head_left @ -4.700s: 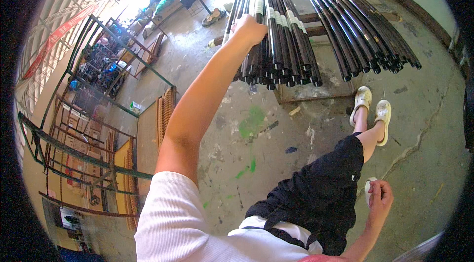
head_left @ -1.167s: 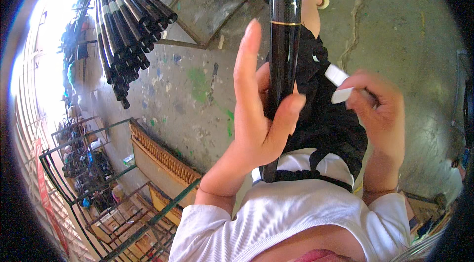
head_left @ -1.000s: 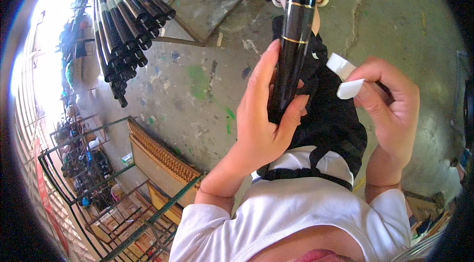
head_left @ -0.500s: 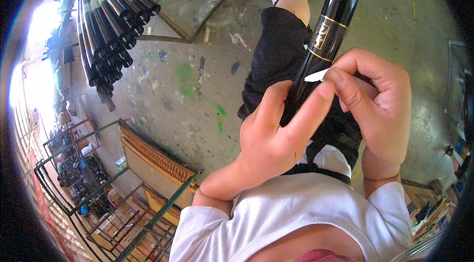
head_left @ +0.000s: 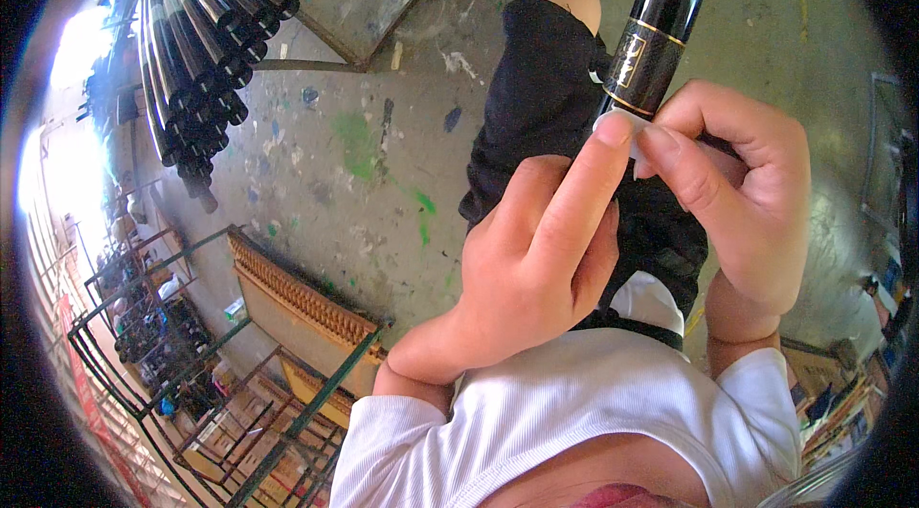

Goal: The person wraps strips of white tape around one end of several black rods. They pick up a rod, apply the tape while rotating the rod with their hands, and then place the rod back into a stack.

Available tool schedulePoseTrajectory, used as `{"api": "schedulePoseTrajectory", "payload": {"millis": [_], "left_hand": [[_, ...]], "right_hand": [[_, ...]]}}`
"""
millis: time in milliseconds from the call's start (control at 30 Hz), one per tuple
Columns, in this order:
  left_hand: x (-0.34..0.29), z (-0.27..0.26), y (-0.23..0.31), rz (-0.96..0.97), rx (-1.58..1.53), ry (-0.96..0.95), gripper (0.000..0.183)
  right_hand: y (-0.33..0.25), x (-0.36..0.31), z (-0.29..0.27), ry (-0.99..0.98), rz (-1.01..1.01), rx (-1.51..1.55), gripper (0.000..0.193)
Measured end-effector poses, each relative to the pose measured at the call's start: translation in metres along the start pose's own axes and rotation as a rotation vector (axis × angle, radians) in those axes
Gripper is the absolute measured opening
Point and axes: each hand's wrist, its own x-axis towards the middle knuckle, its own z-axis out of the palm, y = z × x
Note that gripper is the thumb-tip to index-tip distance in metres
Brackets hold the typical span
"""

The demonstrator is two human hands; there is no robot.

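A glossy black rod [head_left: 661, 0] with a gold-trimmed label band [head_left: 630, 60] slants down from the top of the view to my hands. Its lower part disappears behind my left hand [head_left: 541, 245], whose fingers curl around it while the index finger stretches out. That fingertip presses a small white slip [head_left: 619, 115], thin like paper or film, just below the band. My right hand [head_left: 732, 187] pinches the slip between thumb and index finger, and the two hands' fingertips nearly meet. How the slip lies under the fingers is partly hidden.
At the upper left, a bundle of black tubes [head_left: 196, 58] fans out beside a metal frame [head_left: 359, 58]. A green metal rack [head_left: 306, 407] with wooden-edged panels [head_left: 297, 283] stands lower left. The paint-spotted concrete floor [head_left: 316, 154] lies ahead, and boxes [head_left: 814, 369] stand at right.
My left index finger has moved up and onto the white slip. My right hand has brought the slip against the rod, just under the label band.
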Motion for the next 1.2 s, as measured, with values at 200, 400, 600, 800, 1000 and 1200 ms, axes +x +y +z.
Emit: {"api": "schedulePoseTrajectory", "payload": {"millis": [200, 400, 600, 800, 1000, 1200], "left_hand": [[-0.001, 0.004, -0.002, 0.028, -0.014, 0.082, 0.056], [0.001, 0.008, -0.004, 0.069, -0.051, 0.146, 0.057], [0.001, 0.006, 0.0, 0.044, -0.065, 0.108, 0.057], [0.001, 0.006, -0.001, 0.048, -0.051, 0.097, 0.058], [0.001, 0.002, 0.002, 0.007, -0.06, 0.045, 0.057], [-0.001, 0.009, -0.003, 0.053, -0.12, 0.121, 0.058]], "right_hand": [[0.005, -0.001, 0.002, 0.012, -0.047, 0.003, 0.019], [0.004, -0.002, 0.001, 0.03, -0.036, 0.008, 0.02], [0.006, -0.004, 0.001, 0.039, -0.047, 0.015, 0.019], [0.004, -0.006, 0.002, 0.053, -0.027, 0.013, 0.019], [0.004, -0.007, 0.0, 0.053, -0.013, -0.026, 0.019], [0.002, -0.007, 0.001, 0.047, -0.009, -0.007, 0.018]]}}
